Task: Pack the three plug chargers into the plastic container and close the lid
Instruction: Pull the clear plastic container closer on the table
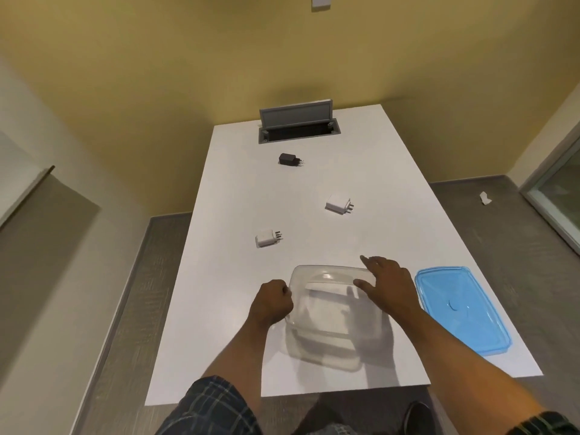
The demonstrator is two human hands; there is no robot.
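A clear plastic container (326, 328) stands open near the front of the white table (226, 189). My left hand (272, 301) grips its left rim with curled fingers. My right hand (387, 285) lies over the container's far right corner, fingers spread, thumb at the rim. The blue lid (461, 309) lies flat to the right of the container. Three plug chargers lie apart further back: a small white charger (266, 238) at left, a larger white charger (338, 203) to the right, and a black charger (289, 159) farthest away. Nothing is inside the container.
An open grey cable hatch (298, 124) is set into the table's far end, its flap standing up. A yellow wall is behind it. Grey floor runs along both sides, with a white scrap (486, 198) on the floor at right.
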